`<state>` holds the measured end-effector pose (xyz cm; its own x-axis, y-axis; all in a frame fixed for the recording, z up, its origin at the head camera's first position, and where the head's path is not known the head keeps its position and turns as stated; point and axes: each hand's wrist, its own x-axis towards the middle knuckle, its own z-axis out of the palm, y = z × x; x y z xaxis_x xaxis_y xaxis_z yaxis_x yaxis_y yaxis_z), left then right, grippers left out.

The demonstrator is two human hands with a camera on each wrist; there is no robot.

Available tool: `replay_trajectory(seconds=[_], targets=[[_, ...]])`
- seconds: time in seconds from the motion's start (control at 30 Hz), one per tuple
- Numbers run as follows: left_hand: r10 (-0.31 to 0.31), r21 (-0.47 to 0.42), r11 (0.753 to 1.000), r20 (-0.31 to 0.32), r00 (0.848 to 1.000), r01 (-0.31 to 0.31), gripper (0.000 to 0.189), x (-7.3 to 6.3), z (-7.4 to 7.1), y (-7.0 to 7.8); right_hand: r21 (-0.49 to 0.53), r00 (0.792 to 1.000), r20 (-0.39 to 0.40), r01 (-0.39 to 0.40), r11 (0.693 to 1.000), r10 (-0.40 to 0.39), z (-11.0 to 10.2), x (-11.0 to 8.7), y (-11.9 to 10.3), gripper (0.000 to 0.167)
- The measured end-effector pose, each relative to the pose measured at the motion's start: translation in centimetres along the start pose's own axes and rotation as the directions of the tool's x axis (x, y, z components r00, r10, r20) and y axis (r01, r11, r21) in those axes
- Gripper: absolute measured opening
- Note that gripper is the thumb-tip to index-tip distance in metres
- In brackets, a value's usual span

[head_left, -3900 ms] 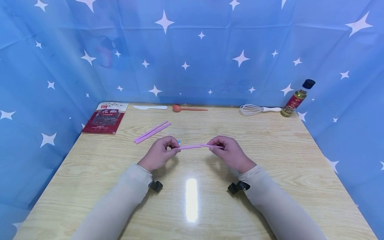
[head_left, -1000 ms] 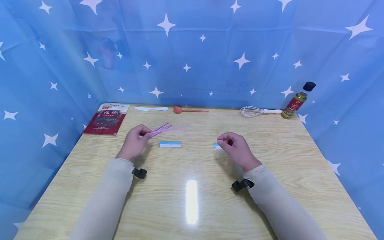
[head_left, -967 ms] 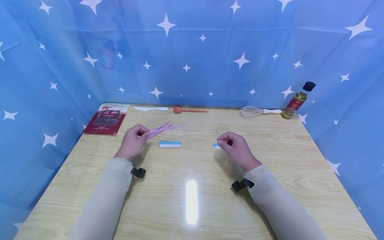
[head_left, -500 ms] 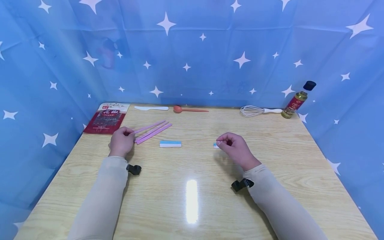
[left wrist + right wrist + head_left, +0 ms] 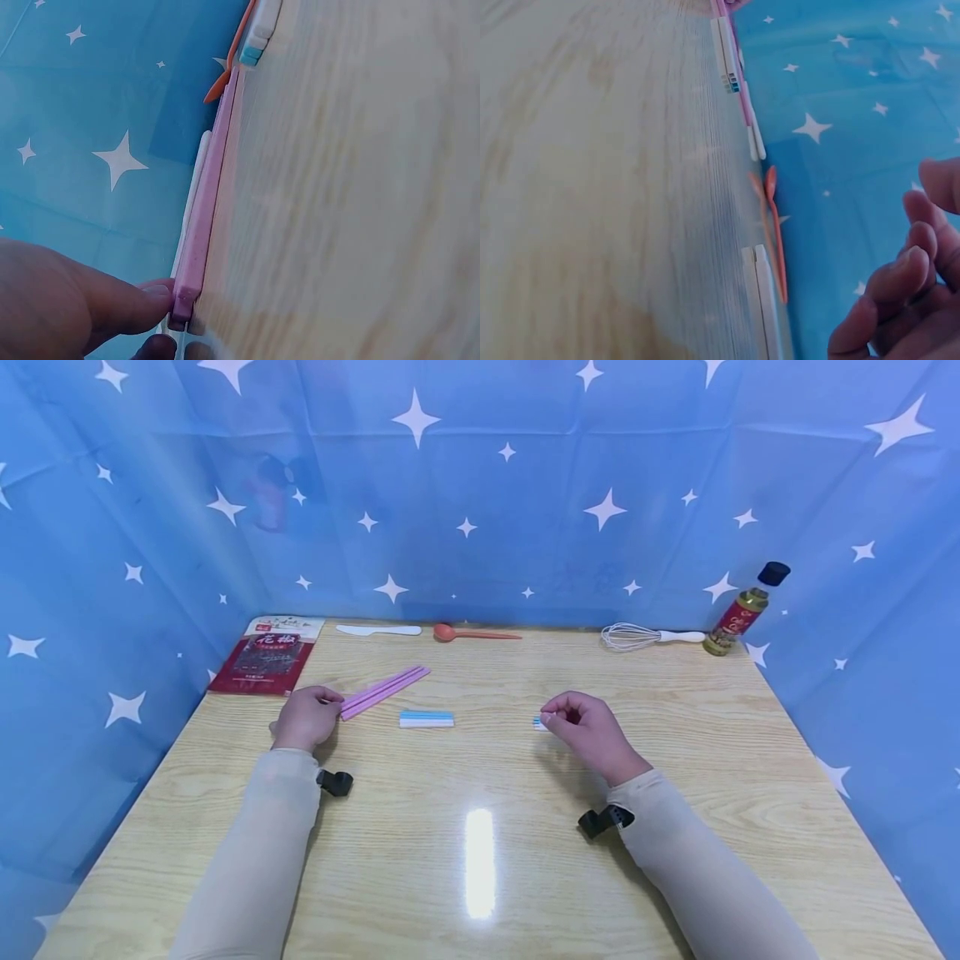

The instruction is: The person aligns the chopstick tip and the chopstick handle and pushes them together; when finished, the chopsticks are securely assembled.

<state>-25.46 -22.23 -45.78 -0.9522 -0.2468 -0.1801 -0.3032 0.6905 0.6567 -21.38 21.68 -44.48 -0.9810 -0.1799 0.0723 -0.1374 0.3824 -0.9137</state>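
Observation:
My left hand (image 5: 306, 718) is at the near left ends of several pink chopsticks (image 5: 386, 691), which lie slantwise side by side on the table. In the left wrist view its thumb and finger pinch a pink chopstick (image 5: 199, 240) at the square end. My right hand (image 5: 588, 735) hovers with loosely curled fingers over short blue and white sticks (image 5: 539, 724), which it mostly hides. Nothing is between its fingers (image 5: 900, 277) in the right wrist view. Between the hands lies another row of blue and white sticks (image 5: 426, 719).
A white knife (image 5: 378, 630), a red spoon (image 5: 472, 634) and a whisk (image 5: 645, 637) line the table's back edge. A red seasoning packet (image 5: 266, 660) lies at the back left, and an oil bottle (image 5: 738, 614) stands at the back right. A starry blue curtain (image 5: 525, 485) surrounds the table (image 5: 555, 877).
My left hand has carried a pink chopstick from the middle to the left and laid it alongside the others. My right hand has let go of that chopstick and shifted slightly right.

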Motion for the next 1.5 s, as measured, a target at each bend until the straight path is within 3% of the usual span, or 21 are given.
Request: replay_trajectory(seconds=[0.23,0.37,0.47,0.6,0.67,0.77,1.03,1.3,1.5], targets=[[0.032,0.013,0.999,0.010,0.999,-0.032,0.028,0.0,0.0,0.1,-0.006,1.000,0.003,-0.006,1.000,0.006,0.0,0.0,-0.1,0.014],[0.132,0.042,0.990,0.027,0.991,-0.133,0.027,-0.5,0.2,0.8,-0.021,1.000,0.005,-0.022,1.000,0.022,-0.2,0.1,0.0,0.015],[0.262,0.054,0.962,0.090,0.961,-0.267,0.026,-1.0,0.8,1.7,-0.069,0.999,0.019,-0.047,0.997,0.049,-0.5,0.1,0.0,0.017],[0.402,0.027,0.909,0.212,0.891,-0.417,0.022,-2.2,2.1,3.3,-0.169,0.993,0.054,-0.093,0.981,0.103,-1.0,0.2,0.2,0.019],[0.435,0.012,0.892,0.256,0.863,-0.453,0.021,-2.9,2.8,3.9,-0.225,0.987,0.072,-0.122,0.967,0.142,-1.2,0.2,0.4,0.019],[0.455,0.011,0.879,0.288,0.843,-0.477,0.020,-3.5,3.3,4.4,-0.304,0.975,0.108,-0.154,0.940,0.194,-1.5,0.3,0.7,0.019],[0.433,0.046,0.883,0.303,0.849,-0.467,0.022,-4.0,3.5,4.7,-0.418,0.957,0.156,-0.161,0.894,0.245,-1.9,0.3,1.0,0.017],[0.411,0.059,0.890,0.322,0.853,-0.452,0.024,-3.9,3.6,4.7,-0.425,0.958,0.143,-0.166,0.890,0.247,-1.9,0.3,1.0,0.017],[0.420,0.075,0.882,0.327,0.847,-0.466,0.020,-3.9,3.6,4.6,-0.428,0.962,0.143,-0.152,0.891,0.233,-1.9,0.2,0.9,0.014]])
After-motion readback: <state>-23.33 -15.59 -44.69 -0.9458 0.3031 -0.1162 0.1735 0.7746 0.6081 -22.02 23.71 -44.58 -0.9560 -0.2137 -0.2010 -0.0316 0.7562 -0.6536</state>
